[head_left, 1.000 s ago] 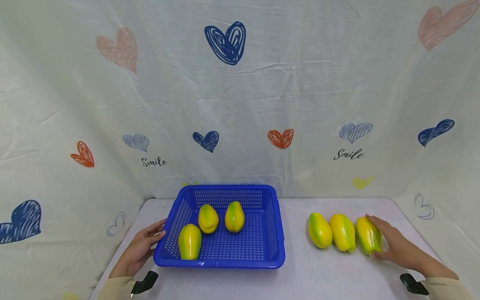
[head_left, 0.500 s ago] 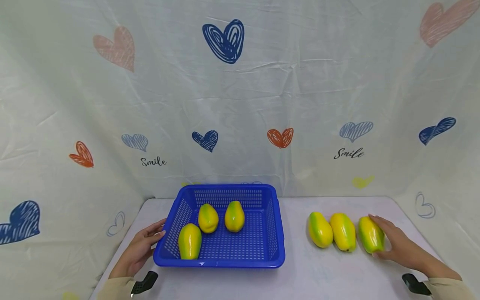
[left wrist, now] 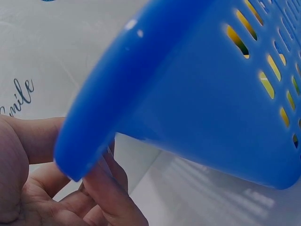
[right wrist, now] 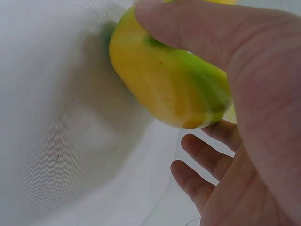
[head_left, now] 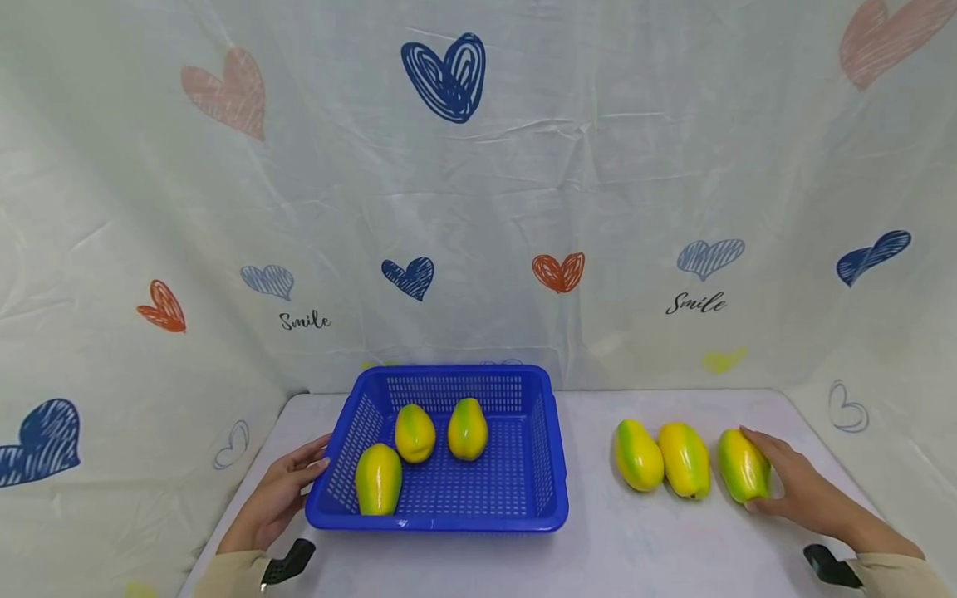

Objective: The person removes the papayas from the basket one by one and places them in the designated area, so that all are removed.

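My left hand (head_left: 278, 498) grips the left rim of a blue plastic basket (head_left: 561, 465); in the left wrist view the thumb and fingers lie on either side of the rim (left wrist: 101, 106). Three glossy yellow-green papayas lie inside, one front left (head_left: 378, 480), one behind it (head_left: 414, 433), one near the middle (head_left: 468, 429). On the right, my right hand (head_left: 807, 492) holds a similar papaya (head_left: 743, 467) between thumb and fingers. The right wrist view shows the thumb across this papaya (right wrist: 164, 89), with several other fingers off its surface.
Two more papayas, one at left (head_left: 639, 456) and one beside it (head_left: 684, 461), lie between the basket and my right hand. A white-covered table (head_left: 598, 548) bears everything. A pale curtain (head_left: 478, 191) with printed hearts hangs behind and at both sides.
My right hand has shifted slightly right with its papaya, widening the gap to the neighbouring one. My left hand and the basket have stayed in place.
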Demonstrator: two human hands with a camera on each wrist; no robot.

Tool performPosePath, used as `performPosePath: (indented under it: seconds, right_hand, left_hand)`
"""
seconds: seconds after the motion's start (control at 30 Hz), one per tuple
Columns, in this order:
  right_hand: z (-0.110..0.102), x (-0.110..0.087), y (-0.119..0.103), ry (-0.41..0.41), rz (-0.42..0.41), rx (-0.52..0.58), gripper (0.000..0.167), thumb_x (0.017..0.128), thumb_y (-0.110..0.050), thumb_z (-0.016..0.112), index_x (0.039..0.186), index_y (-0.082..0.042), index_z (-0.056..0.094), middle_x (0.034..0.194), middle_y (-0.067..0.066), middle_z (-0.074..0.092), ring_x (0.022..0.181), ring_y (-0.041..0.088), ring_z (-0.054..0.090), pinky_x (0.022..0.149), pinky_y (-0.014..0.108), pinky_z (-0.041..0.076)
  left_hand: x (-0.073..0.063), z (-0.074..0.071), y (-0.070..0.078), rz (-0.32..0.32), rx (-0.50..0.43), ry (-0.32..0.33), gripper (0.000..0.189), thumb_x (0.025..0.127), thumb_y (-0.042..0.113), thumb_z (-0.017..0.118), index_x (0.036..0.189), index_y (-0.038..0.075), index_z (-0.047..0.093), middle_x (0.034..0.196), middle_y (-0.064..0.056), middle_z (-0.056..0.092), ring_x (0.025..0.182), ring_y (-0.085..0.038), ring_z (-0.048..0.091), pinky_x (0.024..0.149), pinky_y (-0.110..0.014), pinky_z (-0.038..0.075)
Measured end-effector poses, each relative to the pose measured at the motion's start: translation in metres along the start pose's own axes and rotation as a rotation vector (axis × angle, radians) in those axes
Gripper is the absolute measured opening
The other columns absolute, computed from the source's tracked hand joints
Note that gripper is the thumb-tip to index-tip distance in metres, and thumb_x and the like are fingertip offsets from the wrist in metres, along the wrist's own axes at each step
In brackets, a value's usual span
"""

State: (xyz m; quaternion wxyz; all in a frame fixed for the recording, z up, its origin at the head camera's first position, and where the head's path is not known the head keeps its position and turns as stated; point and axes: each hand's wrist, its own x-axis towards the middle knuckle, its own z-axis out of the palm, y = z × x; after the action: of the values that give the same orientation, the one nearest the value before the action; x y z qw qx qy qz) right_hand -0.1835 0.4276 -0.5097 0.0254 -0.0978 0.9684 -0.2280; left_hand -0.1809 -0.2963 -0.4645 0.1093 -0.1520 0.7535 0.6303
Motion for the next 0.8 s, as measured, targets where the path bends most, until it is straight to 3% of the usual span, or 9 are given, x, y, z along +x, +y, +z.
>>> performPosePath:
  seconds: [0.47, 0.8]
  right_hand:
    - [0.004, 0.001, -0.003, -0.004, -0.015, 0.033, 0.114, 0.073, -0.021, 0.095, 0.159, 0.009, 0.027, 0.154, 0.043, 0.032, 0.135, 0.063, 0.036, 0.103, 0.081, 0.033]
    - [0.008, 0.000, -0.010, 0.024, -0.076, 0.080, 0.110, 0.074, -0.015, 0.094, 0.158, 0.012, 0.027, 0.156, 0.043, 0.031, 0.137, 0.065, 0.033, 0.103, 0.081, 0.031]
  left_hand:
    - [-0.002, 0.000, 0.000, 0.008, 0.010, -0.008, 0.060, 0.113, 0.018, 0.049, 0.166, 0.001, 0.027, 0.162, -0.031, 0.034, 0.106, -0.015, 0.064, 0.089, -0.031, 0.055]
    - [-0.001, 0.000, 0.000, 0.004, -0.008, -0.009, 0.059, 0.113, 0.016, 0.049, 0.166, 0.001, 0.027, 0.162, -0.031, 0.033, 0.104, -0.014, 0.065, 0.088, -0.031, 0.055]
